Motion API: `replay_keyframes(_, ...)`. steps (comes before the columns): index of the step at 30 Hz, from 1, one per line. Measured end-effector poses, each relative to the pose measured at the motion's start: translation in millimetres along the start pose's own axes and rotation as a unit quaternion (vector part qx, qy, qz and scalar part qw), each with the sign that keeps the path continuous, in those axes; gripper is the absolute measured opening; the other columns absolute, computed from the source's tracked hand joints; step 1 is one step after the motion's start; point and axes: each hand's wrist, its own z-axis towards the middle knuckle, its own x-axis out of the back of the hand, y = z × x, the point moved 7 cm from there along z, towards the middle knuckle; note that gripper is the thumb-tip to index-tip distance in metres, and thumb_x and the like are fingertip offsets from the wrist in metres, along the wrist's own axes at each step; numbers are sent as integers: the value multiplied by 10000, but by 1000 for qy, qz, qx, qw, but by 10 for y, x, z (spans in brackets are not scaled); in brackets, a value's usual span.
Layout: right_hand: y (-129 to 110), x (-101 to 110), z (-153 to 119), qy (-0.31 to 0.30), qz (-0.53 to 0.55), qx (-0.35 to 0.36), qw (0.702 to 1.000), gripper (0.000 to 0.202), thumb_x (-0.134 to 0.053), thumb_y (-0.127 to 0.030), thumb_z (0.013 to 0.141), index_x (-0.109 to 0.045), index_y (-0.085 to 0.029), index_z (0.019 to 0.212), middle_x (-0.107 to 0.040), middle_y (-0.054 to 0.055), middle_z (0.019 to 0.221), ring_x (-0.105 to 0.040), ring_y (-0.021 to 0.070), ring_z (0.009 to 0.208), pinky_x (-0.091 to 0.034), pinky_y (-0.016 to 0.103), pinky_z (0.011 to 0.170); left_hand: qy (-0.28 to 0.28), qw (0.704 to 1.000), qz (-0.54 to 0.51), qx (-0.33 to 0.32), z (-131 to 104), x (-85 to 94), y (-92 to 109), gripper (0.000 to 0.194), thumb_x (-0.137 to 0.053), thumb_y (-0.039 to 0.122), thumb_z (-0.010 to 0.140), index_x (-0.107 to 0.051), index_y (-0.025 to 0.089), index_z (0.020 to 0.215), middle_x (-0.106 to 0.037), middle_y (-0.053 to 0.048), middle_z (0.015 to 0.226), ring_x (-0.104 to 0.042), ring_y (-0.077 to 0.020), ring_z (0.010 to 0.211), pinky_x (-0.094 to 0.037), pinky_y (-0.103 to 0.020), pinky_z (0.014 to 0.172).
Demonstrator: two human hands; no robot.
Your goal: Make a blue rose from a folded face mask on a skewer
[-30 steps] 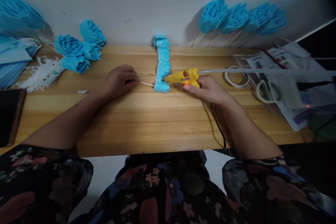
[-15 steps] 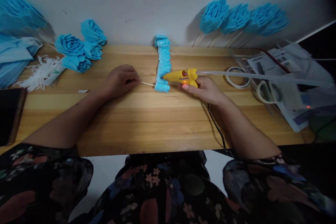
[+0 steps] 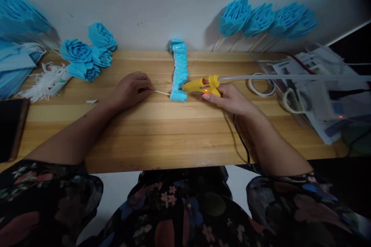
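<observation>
Nearest: one dark floral garment (image 3: 185, 212), worn by the person, below the edge of a wooden table (image 3: 145, 139). One black cord (image 3: 243, 142), running over that edge. One dark flat object (image 3: 11, 129), at the far left side.

Mid-table: one left hand (image 3: 133, 89), fingertips closed in a pinch on a thin stick (image 3: 161, 92), whose other end meets the near end of a pleated blue strip (image 3: 180, 69). One right hand (image 3: 232, 100), curled closed about the grip of a yellow glue gun (image 3: 203, 85) (small orange light showing), its nozzle over the strip's near end; whether it touches cannot be told. One long translucent rod (image 3: 275, 78), extending from the gun's rear. The strip lies lengthwise between the hands, reaching toward the wall.

Farther left: one bundle of white strings (image 3: 48, 81), beside a group of blue flowers (image 3: 77, 51). Farther right: one white ring (image 3: 262, 85), near pale-handled scissors (image 3: 297, 100).

Farthest: stemmed blue blooms (image 3: 257, 19), upright against a pale wall (image 3: 162, 4).
</observation>
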Motion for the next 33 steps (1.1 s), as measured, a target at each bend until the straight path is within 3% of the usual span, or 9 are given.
replay_keyframes(9, 132, 41, -18, 19, 25, -36, 999, 714, -674, -948, 847, -661, -239, 761, -545, -9, 680, -462, 161, 651, -340, 326, 600, -20, 1000, 8, 12, 7, 4, 14, 337, -551, 381, 1095, -818, 201, 995, -786, -95, 1012, -703, -237, 951, -539, -341, 896)
replay_keyframes(17, 86, -112, 28, 14, 22, -32, 999, 686, -682, -927, 844, -787, -257, 948, -709, 34, 833, -603, 231, 783, -455, 363, 704, -24, 999, 11, 23, 18, 26, 39, 332, -552, 397, 1087, -822, 226, 998, -794, -94, 1013, -703, -244, 938, -541, -346, 872)
replay_keyframes(24, 67, -1, 15, 14, -13, -29, 999, 688, -680, -928, 842, -759, -245, 858, -680, 29, 770, -612, 228, 745, -459, 366, 688, -14, 1000, 6, 15, 17, 16, 26, 348, -555, 400, 1089, -821, 208, 973, -794, -106, 999, -709, -247, 934, -547, -355, 868)
replay_keyframes(28, 22, 46, -4, 0, -5, -17, 1000, 667, -691, -902, 856, -777, -242, 891, -729, 45, 834, -659, 252, 803, -500, 385, 739, -6, 1000, -4, 3, 17, 17, 31, 383, -541, 419, 1097, -813, 195, 947, -795, -114, 992, -709, -253, 927, -548, -366, 862)
replay_keyframes(33, 26, 113, -32, -7, -6, -21, 1000, 647, -704, -887, 864, -761, -243, 844, -701, 35, 783, -613, 227, 752, -484, 379, 706, -10, 1000, 0, 13, 15, 31, 36, 355, -549, 414, 1093, -815, 210, 978, -795, -98, 1005, -707, -238, 933, -547, -347, 874)
